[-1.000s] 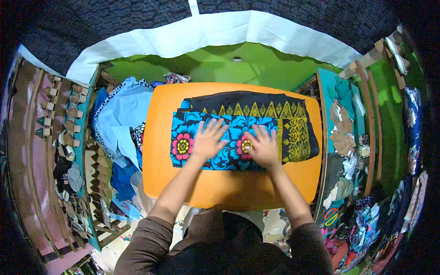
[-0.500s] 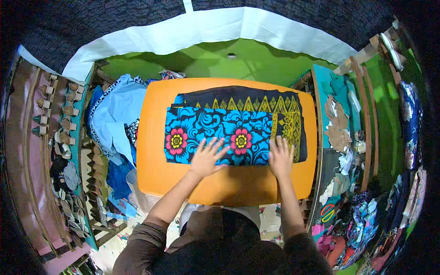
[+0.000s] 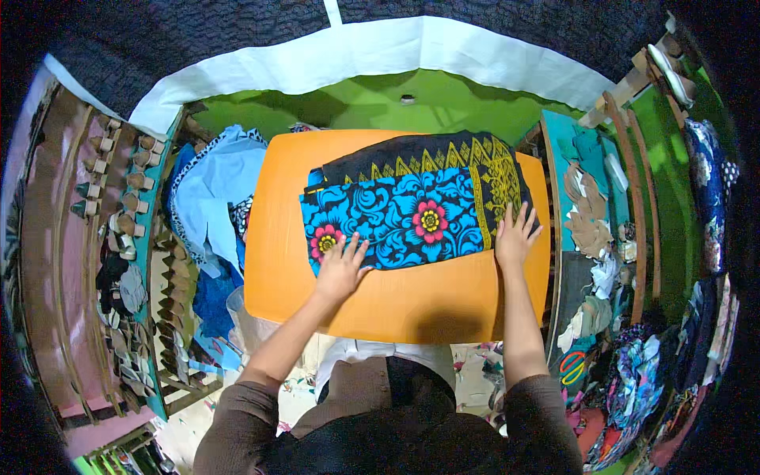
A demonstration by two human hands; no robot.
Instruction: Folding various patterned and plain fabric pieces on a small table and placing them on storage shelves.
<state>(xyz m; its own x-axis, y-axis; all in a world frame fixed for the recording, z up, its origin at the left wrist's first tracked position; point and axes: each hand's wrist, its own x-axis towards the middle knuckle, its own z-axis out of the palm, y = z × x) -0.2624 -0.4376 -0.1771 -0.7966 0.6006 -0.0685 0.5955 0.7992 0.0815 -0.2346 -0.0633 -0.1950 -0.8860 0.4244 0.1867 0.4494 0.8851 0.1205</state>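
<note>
A folded cloth (image 3: 412,206), blue with black swirls, pink flowers and a black-and-yellow border, lies flat on an orange table (image 3: 396,301). My left hand (image 3: 340,267) rests palm down, fingers spread, on the cloth's near left corner. My right hand (image 3: 516,236) lies flat with fingers spread on the cloth's near right corner, by the yellow border. Neither hand grips anything.
A heap of light blue and patterned fabric (image 3: 207,198) sits left of the table. Shelves with small items (image 3: 111,237) line the left side. Racks with cloth scraps and colourful fabrics (image 3: 609,253) stand on the right. A green wall (image 3: 356,103) lies behind the table.
Both hands slid outward from the cloth's middle to its near corners, the left hand leftward and the right hand rightward, smoothing the cloth flat.
</note>
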